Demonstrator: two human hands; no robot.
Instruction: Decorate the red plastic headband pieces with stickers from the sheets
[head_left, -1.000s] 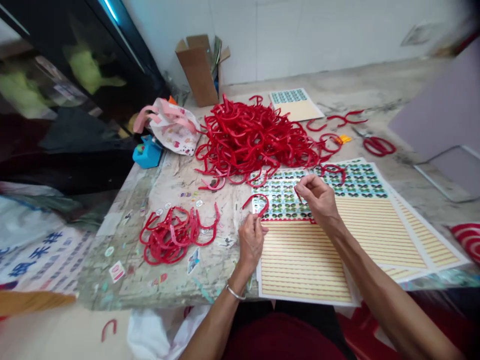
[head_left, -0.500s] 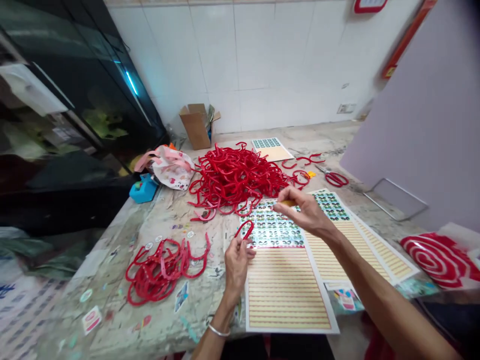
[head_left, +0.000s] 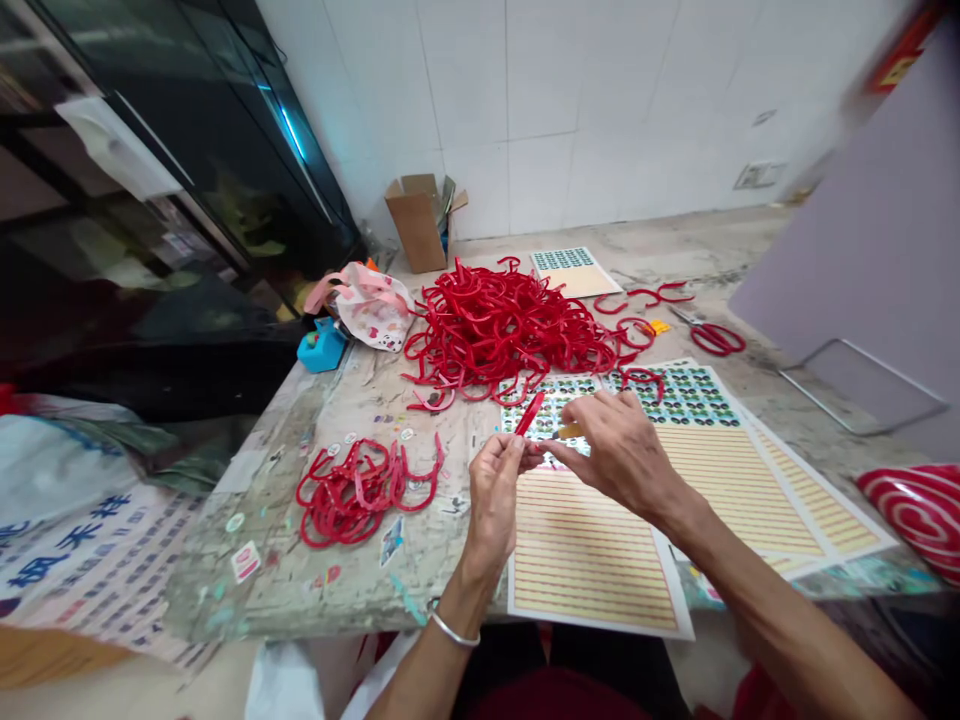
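Note:
My left hand pinches a curved red strip over the top of a sticker sheet. Beside it, my right hand grips a small yellow-brown piece, its kind too small to make out; the fingertips of both hands nearly meet. The sheet below has rows of small green-and-blue pictures at its top and yellow stripes further down. Another striped sheet lies to its right. Beyond my hands rises a large heap of similar red strips. A smaller pile of red strips rests left of my left hand.
Red-handled scissors lie at the right, near a metal wire stand. A blue tape dispenser, a patterned cloth bag and an open cardboard box stand at the back left. A red patterned packet is at the right edge.
My right hand has come down and left to meet my left hand at the red strip. The strip has turned from a visible loop to pointing up and right. The view has shifted.

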